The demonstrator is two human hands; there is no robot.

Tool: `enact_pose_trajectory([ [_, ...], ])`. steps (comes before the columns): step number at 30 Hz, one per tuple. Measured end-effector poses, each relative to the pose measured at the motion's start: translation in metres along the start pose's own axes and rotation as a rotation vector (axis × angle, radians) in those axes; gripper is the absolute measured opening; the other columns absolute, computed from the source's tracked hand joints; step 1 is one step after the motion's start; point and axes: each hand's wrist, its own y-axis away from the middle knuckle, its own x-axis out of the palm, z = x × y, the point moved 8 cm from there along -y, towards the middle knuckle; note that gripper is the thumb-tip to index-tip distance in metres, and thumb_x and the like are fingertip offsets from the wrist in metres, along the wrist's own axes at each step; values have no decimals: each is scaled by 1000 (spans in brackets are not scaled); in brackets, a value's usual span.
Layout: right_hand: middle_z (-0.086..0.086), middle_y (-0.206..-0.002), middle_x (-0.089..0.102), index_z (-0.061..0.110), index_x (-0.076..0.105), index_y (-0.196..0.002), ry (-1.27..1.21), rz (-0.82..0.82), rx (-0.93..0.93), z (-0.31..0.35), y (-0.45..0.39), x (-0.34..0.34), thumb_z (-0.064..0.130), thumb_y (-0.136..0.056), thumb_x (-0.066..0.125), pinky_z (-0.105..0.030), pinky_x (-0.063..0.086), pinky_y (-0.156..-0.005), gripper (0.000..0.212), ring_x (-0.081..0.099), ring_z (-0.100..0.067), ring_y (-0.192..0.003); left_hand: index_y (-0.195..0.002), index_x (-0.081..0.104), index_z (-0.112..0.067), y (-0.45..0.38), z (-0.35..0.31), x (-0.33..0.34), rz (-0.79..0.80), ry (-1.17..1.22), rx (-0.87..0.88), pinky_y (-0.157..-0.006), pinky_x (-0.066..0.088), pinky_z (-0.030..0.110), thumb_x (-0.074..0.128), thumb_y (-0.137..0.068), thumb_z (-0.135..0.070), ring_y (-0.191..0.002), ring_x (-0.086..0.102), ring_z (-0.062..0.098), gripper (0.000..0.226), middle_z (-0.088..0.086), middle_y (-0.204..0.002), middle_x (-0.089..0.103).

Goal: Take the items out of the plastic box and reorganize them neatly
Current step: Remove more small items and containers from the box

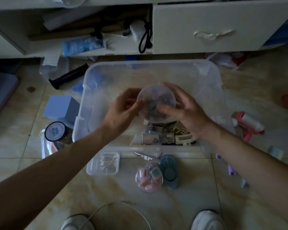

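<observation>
A large clear plastic box (211, 75) stands on the tiled floor. Above its middle I hold a round clear container (154, 98) full of small colourful bits. My right hand (183, 110) grips its right side and lid. My left hand (123, 110) touches its left edge and also has something red or orange tucked in the fingers. Several small cards, clips and a beige hair claw (184, 138) lie at the near end of the box.
In front of the box sit a clear cotton-swab case (105, 163), a round tub of pastel pieces (148, 178) and a teal contact-lens case (169, 170). A blue box (60, 105) and dark-lidded jar (55, 131) lie left, a pink glue gun (246, 125) right. A white cabinet stands behind.
</observation>
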Motion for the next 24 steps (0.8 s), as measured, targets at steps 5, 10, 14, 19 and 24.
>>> enact_pose_trajectory([
  [5,-6,-132,62,27,54,-136,-129,313,121,43,65,-5,21,-83,66,-46,56,-93,54,60,-30,-122,-106,45,-6,65,-72,23,-123,-53,264,-64,55,39,45,-89,-45,-88,60,27,42,9,-98,55],
  [10,11,-127,65,40,60,-124,178,571,474,-20,135,-3,30,-72,87,-35,54,-96,60,64,-11,-117,-107,44,-7,155,-31,90,84,-37,121,-62,49,31,53,-89,-36,-81,53,19,36,3,-94,50],
  [14,10,-122,65,37,58,-131,309,551,643,-112,164,-2,37,-70,90,-37,54,-98,68,64,-8,-113,-118,45,-24,197,36,118,217,-250,-52,-82,50,31,51,-93,-43,-103,52,8,32,-11,-115,50],
  [19,-6,-114,69,22,62,-130,285,378,826,-174,177,-52,12,-77,84,-28,59,-77,58,70,-12,-94,-126,42,-25,185,80,111,189,-544,-53,-95,44,31,49,-89,-47,-113,40,8,43,-8,-128,39],
  [24,10,-104,76,28,72,-112,460,241,742,-191,160,-97,18,-74,87,-32,55,-95,43,69,-7,-103,-124,46,-22,166,103,110,199,-704,-30,-92,45,32,52,-84,-47,-106,41,11,48,-4,-123,42],
])
